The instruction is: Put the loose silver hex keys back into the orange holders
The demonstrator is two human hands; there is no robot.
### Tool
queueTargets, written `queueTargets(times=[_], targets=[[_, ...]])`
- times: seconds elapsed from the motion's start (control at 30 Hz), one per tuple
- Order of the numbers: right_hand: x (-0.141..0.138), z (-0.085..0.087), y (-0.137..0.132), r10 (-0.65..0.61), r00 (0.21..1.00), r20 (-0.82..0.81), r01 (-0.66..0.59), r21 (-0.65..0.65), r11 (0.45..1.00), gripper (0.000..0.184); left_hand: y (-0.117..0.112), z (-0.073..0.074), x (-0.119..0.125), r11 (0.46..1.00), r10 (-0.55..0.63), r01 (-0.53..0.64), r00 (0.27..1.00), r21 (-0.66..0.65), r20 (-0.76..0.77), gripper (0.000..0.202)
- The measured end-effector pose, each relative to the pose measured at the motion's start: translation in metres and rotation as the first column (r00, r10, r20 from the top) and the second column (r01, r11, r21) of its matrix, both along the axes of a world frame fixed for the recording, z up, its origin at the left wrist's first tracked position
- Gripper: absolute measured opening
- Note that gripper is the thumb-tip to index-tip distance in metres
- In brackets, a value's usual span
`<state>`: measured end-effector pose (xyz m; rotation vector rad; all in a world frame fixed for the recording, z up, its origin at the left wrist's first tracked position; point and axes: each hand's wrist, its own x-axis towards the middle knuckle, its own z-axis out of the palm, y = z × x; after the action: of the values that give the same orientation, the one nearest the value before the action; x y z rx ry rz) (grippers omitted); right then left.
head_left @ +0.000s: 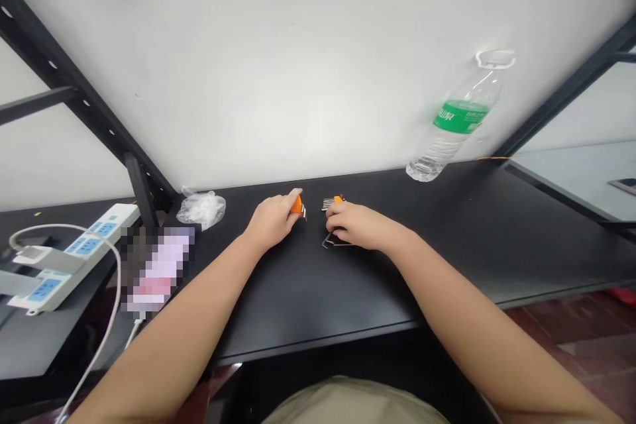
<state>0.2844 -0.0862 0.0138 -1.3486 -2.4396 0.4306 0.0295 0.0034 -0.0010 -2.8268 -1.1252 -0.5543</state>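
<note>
My left hand (272, 220) is closed around a small orange holder (297, 205) with short metal ends sticking out on its right side. Most of that holder is hidden by the fingers. Just to the right, my right hand (355, 224) is low over the black table, its fingers curled together on thin L-shaped metal rods that look like hex keys (326, 239). Beyond its fingertips, a second orange piece (338, 199) shows beside several straight metal rods (328, 204). How the right fingers grip these parts is partly hidden.
A crumpled clear plastic bag (201, 209) lies at the back left of the black table (318, 298). Nearer are a blurred-out phone (159, 271) on a cable and a white power strip (82, 255). A green-labelled water bottle (460, 119) stands back right, before the white wall.
</note>
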Motion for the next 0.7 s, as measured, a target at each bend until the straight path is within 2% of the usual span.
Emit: queueTargets(times=[0.13,0.3,0.57,0.7], targets=[[-0.007,0.003,-0.002,-0.022,0.999,0.03,0.023,-0.014,1.0,0.012,-0.001,0.001,0.0,1.0,-0.002,0.002,1.0,-0.015,0.01,0.054],[-0.01,-0.002,-0.002,-0.099,0.994,0.055,0.102,-0.064,0.993,0.011,-0.002,0.001,0.001,1.0,-0.004,0.004,1.0,-0.011,0.007,0.053],[0.0,-0.007,0.003,-0.033,0.999,-0.026,0.032,-0.045,0.998,0.022,-0.001,0.001,0.0,1.0,-0.017,0.017,1.0,-0.014,0.012,0.052],[0.006,-0.01,0.004,-0.079,0.997,-0.02,0.078,-0.039,0.996,0.019,-0.002,0.0,0.0,1.0,-0.026,0.026,1.0,-0.015,0.006,0.051]])
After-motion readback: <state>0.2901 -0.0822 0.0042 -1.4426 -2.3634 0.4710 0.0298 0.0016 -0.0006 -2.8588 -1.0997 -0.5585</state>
